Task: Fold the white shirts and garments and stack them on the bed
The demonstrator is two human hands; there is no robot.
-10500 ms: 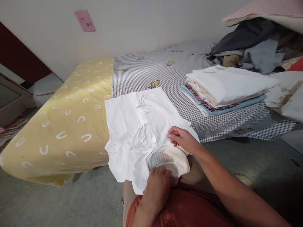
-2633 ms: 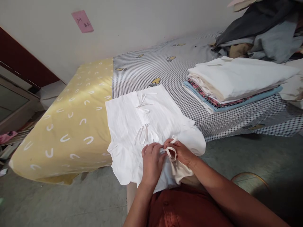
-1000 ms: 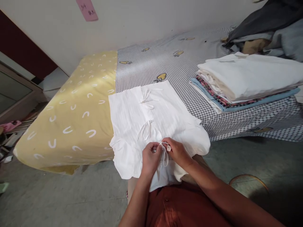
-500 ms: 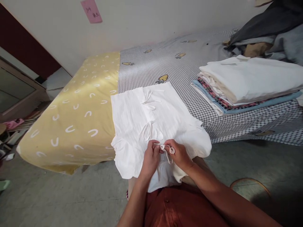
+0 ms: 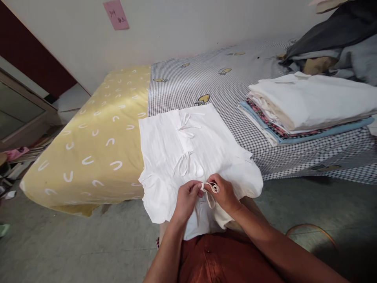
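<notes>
A white blouse [image 5: 165, 145] lies over the bed's edge and my lap, its puffed sleeves out to both sides. Down its front run two tied bows, an upper bow [image 5: 185, 126] and a middle bow [image 5: 185, 163]. Nearest me, a third pair of fabric ties [image 5: 209, 200] is looped between my fingers. My left hand [image 5: 188, 198] pinches the ties at the knot. With thumb and forefinger, my right hand [image 5: 224, 192] grips a loop just right of the knot. The fingertips partly cover the knot.
A stack of folded clothes [image 5: 309, 104] sits on the checked bedsheet [image 5: 241, 82] to the right, with a heap of dark clothes [image 5: 332, 43] behind it. A yellow patterned sheet [image 5: 97, 141] covers the bed's left part. A thin hoop [image 5: 312, 226] lies on the floor.
My left fingers have shifted slightly down and closed in on the knot. The loop at my right hand looks larger and hangs more openly. The blouse has stayed in place.
</notes>
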